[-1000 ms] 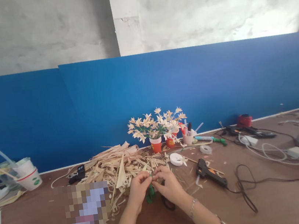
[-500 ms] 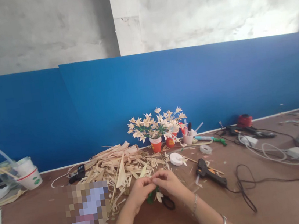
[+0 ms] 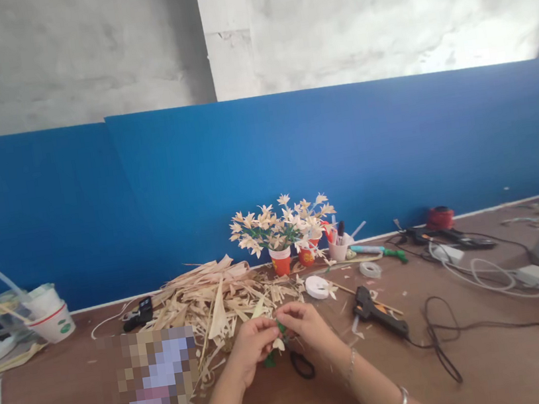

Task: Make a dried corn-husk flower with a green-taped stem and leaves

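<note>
Above the front middle of the brown table, my left hand (image 3: 254, 348) and my right hand (image 3: 307, 330) meet in a pinch. Between their fingertips shows a green flower stem (image 3: 281, 327), partly hidden by the fingers. A small cream flower (image 3: 279, 345) hangs just below the fingertips. Under my left hand lies another green piece (image 3: 270, 361), too covered to make out. Close below my right hand is a black loop handle (image 3: 303, 365), seemingly of scissors. Behind the hands spreads a heap of dry husk strips (image 3: 213, 297).
Cream flowers stand in red paper cups (image 3: 281, 264) at the back. Right of my hands lie a white tape roll (image 3: 317, 287), a clear tape roll (image 3: 370, 270) and a glue gun (image 3: 378, 312) with its black cord. A blurred rectangle (image 3: 156, 392) lies at left, near a white cup (image 3: 53, 324).
My fingertips have shifted slightly, and green now shows between them. The small flower has moved up and a little left, turning in the grip.
</note>
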### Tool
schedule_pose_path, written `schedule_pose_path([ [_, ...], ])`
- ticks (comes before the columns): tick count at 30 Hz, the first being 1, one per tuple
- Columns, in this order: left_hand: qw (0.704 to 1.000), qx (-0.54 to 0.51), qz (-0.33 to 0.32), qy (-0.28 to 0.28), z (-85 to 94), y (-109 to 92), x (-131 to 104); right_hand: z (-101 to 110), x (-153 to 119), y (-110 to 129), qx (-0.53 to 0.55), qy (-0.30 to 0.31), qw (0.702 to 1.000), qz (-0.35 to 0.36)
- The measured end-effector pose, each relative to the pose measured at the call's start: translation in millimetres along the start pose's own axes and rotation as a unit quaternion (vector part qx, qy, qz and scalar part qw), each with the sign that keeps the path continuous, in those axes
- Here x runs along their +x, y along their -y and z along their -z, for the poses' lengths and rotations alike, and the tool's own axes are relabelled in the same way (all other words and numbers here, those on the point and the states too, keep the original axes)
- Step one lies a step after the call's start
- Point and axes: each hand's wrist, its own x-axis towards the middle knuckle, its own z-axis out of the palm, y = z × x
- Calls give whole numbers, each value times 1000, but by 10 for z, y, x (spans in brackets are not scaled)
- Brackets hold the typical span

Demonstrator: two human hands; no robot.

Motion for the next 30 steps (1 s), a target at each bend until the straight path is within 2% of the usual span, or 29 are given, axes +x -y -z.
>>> schedule_pose_path([
  [5,999,9,-21,-44,2,40,33,35,1,0,-55,-6,998,7],
  [10,990,99,-59,-83,28,104,97,55,-28,22,-172,-4,984,48],
  [14,963,216,-128,-94,75,149,144,37,-60,41,-268,-32,959,84],
  [18,935,310,-145,-94,80,115,123,10,-92,67,-327,-51,938,106],
  [21,916,359,-148,-103,54,63,81,6,-91,61,-322,-66,940,93],
  [26,890,399,-187,-118,32,31,39,36,-25,-32,-222,-37,973,43],
  [30,908,359,-180,-118,47,68,63,43,15,-72,-127,-14,992,19],
])
